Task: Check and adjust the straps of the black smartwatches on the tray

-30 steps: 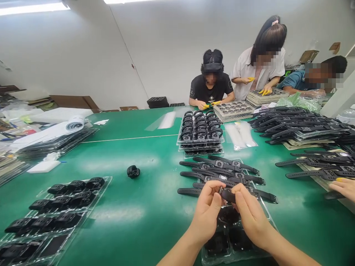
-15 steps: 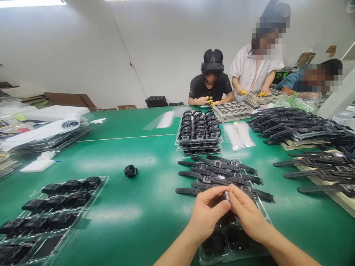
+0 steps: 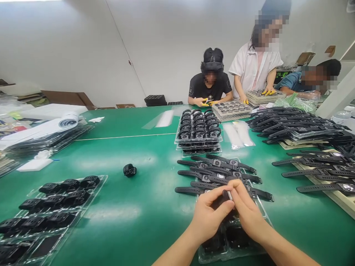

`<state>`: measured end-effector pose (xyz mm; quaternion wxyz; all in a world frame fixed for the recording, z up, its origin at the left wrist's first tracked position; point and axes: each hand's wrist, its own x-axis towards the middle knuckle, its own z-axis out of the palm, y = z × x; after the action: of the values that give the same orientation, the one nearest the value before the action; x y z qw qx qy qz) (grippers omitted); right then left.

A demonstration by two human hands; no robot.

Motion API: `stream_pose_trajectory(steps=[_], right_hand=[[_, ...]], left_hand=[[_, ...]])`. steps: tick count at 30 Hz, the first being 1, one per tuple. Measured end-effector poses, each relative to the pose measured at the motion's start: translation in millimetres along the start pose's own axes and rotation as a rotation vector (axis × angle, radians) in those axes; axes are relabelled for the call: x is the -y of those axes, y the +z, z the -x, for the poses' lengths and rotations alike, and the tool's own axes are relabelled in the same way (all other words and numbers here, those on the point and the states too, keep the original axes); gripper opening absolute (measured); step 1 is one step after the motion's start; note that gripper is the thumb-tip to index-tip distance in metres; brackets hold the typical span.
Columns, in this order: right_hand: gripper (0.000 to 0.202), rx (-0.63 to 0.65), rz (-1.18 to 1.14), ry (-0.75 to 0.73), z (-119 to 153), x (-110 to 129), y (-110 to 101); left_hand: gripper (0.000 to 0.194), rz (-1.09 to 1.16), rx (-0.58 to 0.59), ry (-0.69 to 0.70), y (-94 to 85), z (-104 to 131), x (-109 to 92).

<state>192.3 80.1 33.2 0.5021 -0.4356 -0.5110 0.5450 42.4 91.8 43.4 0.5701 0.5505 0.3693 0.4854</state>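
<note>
Green table [image 3: 133, 221] under bright light, white walls behind. Left hand [image 3: 209, 216] and right hand [image 3: 248, 212] meet low and centre, fingers of both pinched together on a small black watch part [image 3: 226, 194]; its exact shape is mostly hidden. Directly below sits a clear plastic tray [image 3: 259, 249]. Just beyond lie flat watches with straps [image 3: 219, 173]. Farther left, a lone black piece [image 3: 129, 170]. Three people work at the far end.
</note>
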Motion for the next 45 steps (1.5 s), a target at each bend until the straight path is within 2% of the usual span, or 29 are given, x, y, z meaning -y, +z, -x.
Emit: stream_pose_trajectory(steps=[2,5,7,10,13,18,23,33,35,39,45], right_hand=[[0.039,0.008,0.022,-0.041,-1,5,-4],[0.042,0.156,0.086,-0.046,-7,18,-13],[0.039,0.213,0.150,-0.055,-11,25,-18],[0.037,0.106,0.144,-0.085,-12,27,-20],[0.030,-0.039,0.104,-0.098,-10,22,-17],[0.028,-0.101,-0.033,-0.086,-8,16,-12],[0.029,-0.221,-0.109,-0.083,-13,12,-15],[0.035,-0.432,-0.231,-0.055,-17,16,-21],[0.037,-0.436,-0.253,-0.034,-17,17,-21],[0.044,-0.325,-0.297,-0.009,-17,17,-20],[0.039,-0.287,-0.324,-0.051,-19,17,-20]], left_hand=[[0.040,0.089,0.038,-0.068,-1.4,-2,-2],[0.049,0.247,0.197,-0.262,-3.1,-3,-5],[0.052,0.286,0.261,-0.360,-2.6,-3,-5],[0.053,0.311,0.279,-0.427,-0.6,-4,-5],[0.052,0.320,0.293,-0.439,0.5,-6,-4],[0.052,0.288,0.294,-0.452,0.4,-8,-2],[0.048,0.253,0.302,-0.501,2.4,-5,1],[0.044,0.327,0.372,-0.540,5.1,-3,0],[0.042,0.361,0.391,-0.531,4.3,-4,1],[0.040,0.456,0.424,-0.510,0.9,-4,6],[0.040,0.630,0.485,-0.495,-2.3,-1,15]])
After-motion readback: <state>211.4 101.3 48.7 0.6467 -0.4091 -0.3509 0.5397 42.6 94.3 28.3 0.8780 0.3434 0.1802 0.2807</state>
